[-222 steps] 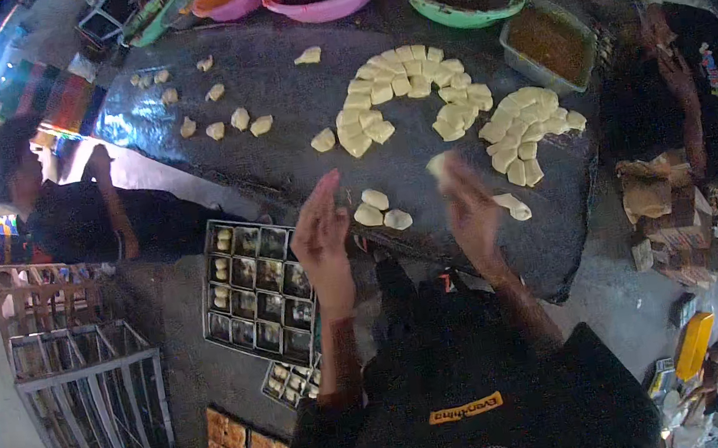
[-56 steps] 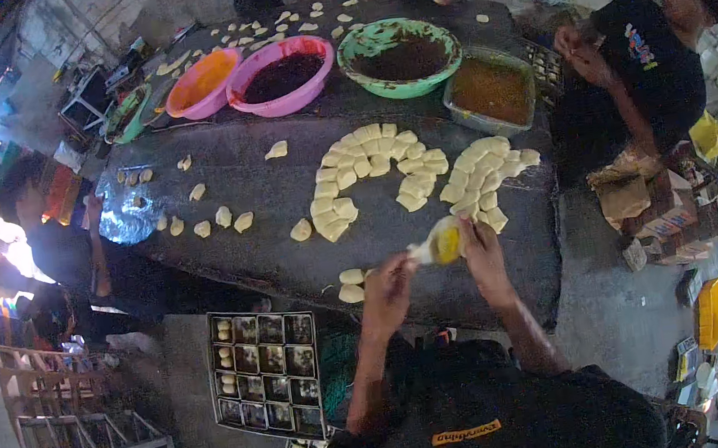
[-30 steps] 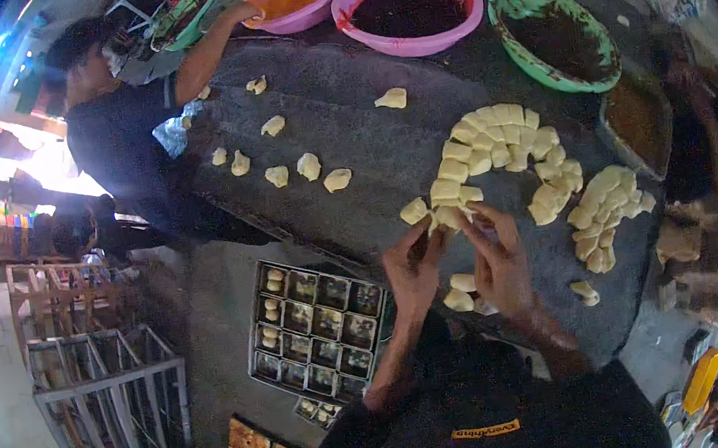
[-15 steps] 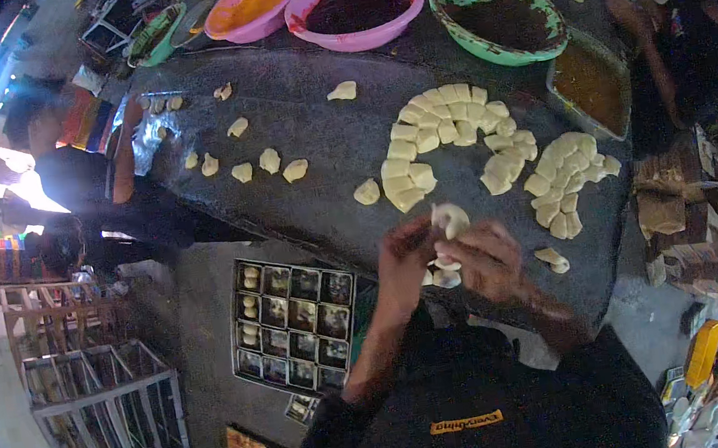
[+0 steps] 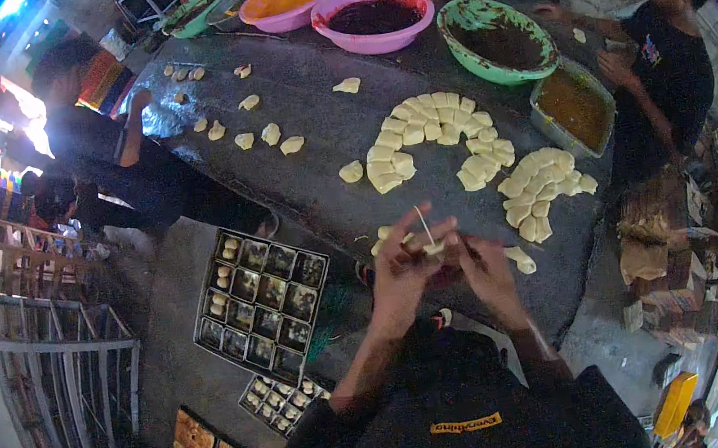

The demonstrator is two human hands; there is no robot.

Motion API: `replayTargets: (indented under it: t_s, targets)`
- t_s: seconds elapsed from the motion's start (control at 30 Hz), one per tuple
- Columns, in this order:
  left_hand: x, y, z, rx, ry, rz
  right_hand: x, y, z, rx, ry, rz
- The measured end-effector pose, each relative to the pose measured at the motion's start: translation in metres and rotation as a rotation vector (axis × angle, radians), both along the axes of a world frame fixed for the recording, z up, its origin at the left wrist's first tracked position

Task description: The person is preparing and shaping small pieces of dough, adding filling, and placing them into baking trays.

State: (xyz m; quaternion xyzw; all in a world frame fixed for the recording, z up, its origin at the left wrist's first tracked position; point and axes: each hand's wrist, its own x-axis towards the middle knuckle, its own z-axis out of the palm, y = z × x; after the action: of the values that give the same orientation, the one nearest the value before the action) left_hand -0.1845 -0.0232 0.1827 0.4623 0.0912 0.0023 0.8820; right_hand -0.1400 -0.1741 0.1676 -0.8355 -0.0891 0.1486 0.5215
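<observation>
Head view, left hand [image 5: 406, 268]: I see its fingers pinching a small dough piece [image 5: 433, 249], index finger raised beside a thin pale strand [image 5: 422, 225].
Right hand [image 5: 486, 269]: fingers bunched at the piece's right; blur leaves me unable to tell whether they pinch it.
Dough piece: over the near edge of the table [image 5: 306, 95].
Just changed: its rounded side showed above the fingers a moment ago; now mainly the strand does.
Meaning: I judge it mid-shaping, not yet laid down.
</observation>
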Motion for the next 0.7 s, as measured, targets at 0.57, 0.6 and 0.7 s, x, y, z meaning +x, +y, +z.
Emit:
replayTargets:
  t_s: [0.57,0.6,0.7]
  targets:
    - [0.068,0.156,-0.068,0.999,0.731,0.164,0.098,0.063,-0.165,-0.305,-0.385,-0.019]
    - [0.077,0.159,-0.086,0.942,0.473,0.208,0.097,0.06,-0.172,-0.295,-0.379,0.091]
    - [0.111,0.156,-0.091,0.913,0.343,0.16,0.102,0.072,-0.162,-0.188,-0.391,0.2]
